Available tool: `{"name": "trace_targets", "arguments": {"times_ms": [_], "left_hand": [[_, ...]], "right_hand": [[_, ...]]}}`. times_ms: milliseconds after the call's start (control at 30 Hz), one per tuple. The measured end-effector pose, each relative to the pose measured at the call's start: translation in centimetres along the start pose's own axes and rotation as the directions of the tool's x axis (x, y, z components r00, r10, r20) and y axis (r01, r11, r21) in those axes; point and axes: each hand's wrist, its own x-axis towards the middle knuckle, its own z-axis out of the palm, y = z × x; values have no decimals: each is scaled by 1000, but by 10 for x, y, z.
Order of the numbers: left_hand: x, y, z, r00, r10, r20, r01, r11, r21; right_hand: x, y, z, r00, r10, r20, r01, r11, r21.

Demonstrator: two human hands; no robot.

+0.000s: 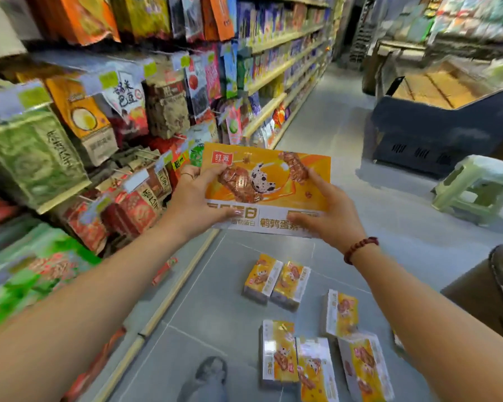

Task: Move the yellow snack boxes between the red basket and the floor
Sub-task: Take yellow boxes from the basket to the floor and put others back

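**Yellow box held up in both hands, six more on the floor**

Both hands hold one yellow snack box (266, 187) flat, face up, well above the floor (215, 300) in a shop aisle. Left hand (198, 198) grips the box's left edge: thumb on top near the red logo, fingers curled under and round the near white strip. A ring shows on one finger. Right hand (328, 216) grips the right side: index finger stretched along the top face, thumb pressed on the near white strip, other fingers hidden under the box. A red bead bracelet (360, 249) sits on the right wrist. Both forearms are bare.

Box art: orange-yellow w/ a speckled egg and brown meat pieces; white band w/ gold lettering along the near edge.

Below, on the grey tiles, six more yellow boxes lie loose: a pair side by side, touching (276, 281); one alone to the right (339, 313); three nearer the camera (278, 355), (315, 369), (365, 369), the left two touching, the third just beside.

Left side: shelves (273, 68) packed w/ hanging snack bags, running down the aisle. Right side: dark chest freezer (436, 132), pale green plastic stool (474, 190) near it, and a brown rounded thing at the right edge, too blurred to tell. A shoe (211, 369) shows at the bottom edge. Red basket not seen in this view.
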Motion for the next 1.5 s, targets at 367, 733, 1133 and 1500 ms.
{"name": "trace_targets", "arguments": {"times_ms": [367, 733, 1133, 1500], "left_hand": [[-216, -2, -83, 942, -300, -151, 318, 942, 106], [-492, -39, -232, 786, -491, -377, 580, 797, 171], [-822, -76, -390, 425, -649, -631, 870, 484, 88], [-940, -125, -418, 152, -746, -648, 941, 310, -136]], "right_hand": [[-129, -85, 54, 938, -221, 268, 203, 975, 93], [-303, -249, 194, 738, -456, 498, 380, 890, 253], [-561, -455, 366, 389, -680, 621, 411, 732, 544], [-644, -530, 464, 127, -667, 734, 469, 693, 548]]}}
